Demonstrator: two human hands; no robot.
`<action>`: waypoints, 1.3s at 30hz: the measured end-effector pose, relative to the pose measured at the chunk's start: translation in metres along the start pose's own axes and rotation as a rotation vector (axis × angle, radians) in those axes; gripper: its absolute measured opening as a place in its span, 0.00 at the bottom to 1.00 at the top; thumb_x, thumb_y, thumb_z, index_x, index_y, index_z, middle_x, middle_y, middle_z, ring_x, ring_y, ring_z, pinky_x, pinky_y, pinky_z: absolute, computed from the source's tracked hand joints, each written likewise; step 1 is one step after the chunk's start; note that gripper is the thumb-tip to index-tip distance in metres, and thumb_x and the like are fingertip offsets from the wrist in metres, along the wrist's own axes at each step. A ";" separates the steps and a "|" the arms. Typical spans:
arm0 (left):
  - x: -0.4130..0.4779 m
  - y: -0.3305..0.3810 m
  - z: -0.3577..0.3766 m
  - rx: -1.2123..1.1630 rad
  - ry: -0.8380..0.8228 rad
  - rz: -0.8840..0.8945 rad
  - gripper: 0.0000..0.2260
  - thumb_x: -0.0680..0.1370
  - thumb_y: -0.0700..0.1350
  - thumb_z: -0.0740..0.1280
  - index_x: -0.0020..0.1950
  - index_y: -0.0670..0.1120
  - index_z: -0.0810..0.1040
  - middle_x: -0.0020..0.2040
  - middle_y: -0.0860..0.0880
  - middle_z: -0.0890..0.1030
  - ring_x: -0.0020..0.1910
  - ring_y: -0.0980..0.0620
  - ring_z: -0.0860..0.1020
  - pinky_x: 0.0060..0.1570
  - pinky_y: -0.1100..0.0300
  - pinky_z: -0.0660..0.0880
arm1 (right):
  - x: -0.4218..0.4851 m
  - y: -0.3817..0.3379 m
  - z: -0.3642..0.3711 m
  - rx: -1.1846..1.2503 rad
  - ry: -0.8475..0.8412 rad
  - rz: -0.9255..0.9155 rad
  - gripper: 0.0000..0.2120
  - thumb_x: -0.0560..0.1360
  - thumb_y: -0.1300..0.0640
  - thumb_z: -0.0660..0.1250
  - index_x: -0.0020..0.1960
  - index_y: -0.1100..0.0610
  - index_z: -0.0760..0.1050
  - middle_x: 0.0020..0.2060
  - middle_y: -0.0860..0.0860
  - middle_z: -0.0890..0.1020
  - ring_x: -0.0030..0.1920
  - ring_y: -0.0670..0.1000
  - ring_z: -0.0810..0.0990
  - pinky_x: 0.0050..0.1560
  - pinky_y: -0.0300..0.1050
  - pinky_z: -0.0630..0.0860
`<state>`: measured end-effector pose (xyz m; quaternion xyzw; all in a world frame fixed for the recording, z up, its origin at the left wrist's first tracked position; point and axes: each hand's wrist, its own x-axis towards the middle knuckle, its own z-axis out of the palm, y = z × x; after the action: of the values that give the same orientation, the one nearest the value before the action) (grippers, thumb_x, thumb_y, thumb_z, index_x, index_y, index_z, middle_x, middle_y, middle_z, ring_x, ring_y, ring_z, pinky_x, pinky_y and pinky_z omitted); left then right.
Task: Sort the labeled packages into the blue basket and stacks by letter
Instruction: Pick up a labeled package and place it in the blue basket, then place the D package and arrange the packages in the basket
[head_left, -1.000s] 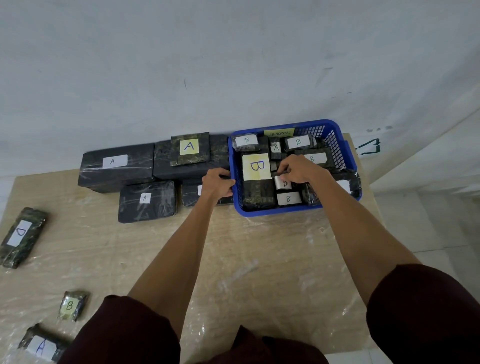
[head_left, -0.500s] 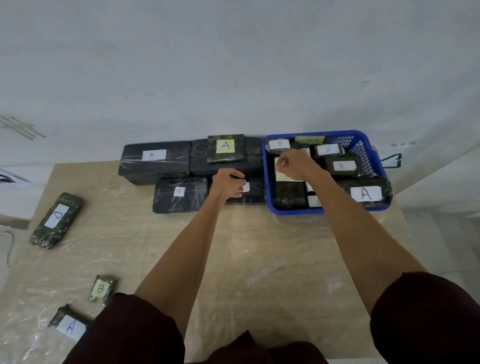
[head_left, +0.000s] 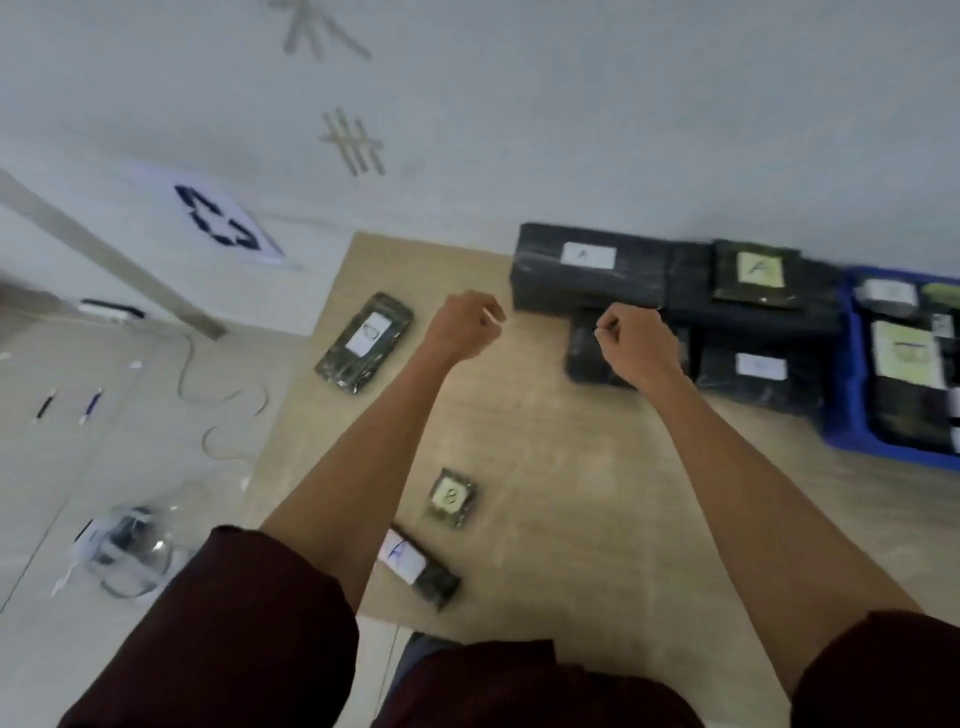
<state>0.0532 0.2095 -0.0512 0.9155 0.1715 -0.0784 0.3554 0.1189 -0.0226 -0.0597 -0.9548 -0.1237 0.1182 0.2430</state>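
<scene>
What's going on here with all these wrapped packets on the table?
A person is sorting lettered packages. Right now the left hand and right hand hover curled above the table and seem to hold nothing. Black boxes marked A are stacked at its far edge, beside a blue basket that holds several packages. Three remain loose: a long packet seemingly marked D, a small B packet and an A packet.

recycling sign (head_left: 215, 218), floor cable (head_left: 228, 410), plastic bag (head_left: 124, 551)
</scene>
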 end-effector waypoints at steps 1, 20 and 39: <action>0.000 -0.018 -0.012 0.020 0.010 -0.026 0.10 0.76 0.37 0.67 0.52 0.46 0.85 0.49 0.45 0.86 0.43 0.47 0.83 0.48 0.54 0.81 | -0.002 -0.017 0.017 0.002 -0.042 0.006 0.06 0.80 0.57 0.64 0.50 0.56 0.81 0.47 0.54 0.84 0.51 0.58 0.81 0.46 0.48 0.75; 0.003 -0.196 -0.051 0.135 -0.058 -0.497 0.46 0.66 0.53 0.82 0.75 0.41 0.61 0.70 0.38 0.65 0.66 0.38 0.71 0.62 0.46 0.72 | -0.004 -0.097 0.130 0.020 -0.471 0.201 0.04 0.77 0.62 0.68 0.50 0.59 0.81 0.47 0.51 0.80 0.49 0.53 0.80 0.55 0.48 0.78; -0.002 -0.093 0.012 -1.126 -0.086 -0.572 0.25 0.72 0.39 0.78 0.66 0.43 0.74 0.46 0.48 0.83 0.36 0.55 0.78 0.36 0.59 0.69 | -0.011 -0.095 0.094 0.552 -0.326 0.427 0.16 0.82 0.46 0.64 0.59 0.58 0.74 0.54 0.56 0.82 0.51 0.56 0.84 0.46 0.49 0.80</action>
<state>0.0171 0.2651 -0.1180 0.5023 0.4098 -0.1046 0.7542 0.0648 0.0959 -0.0908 -0.8263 0.0774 0.3454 0.4380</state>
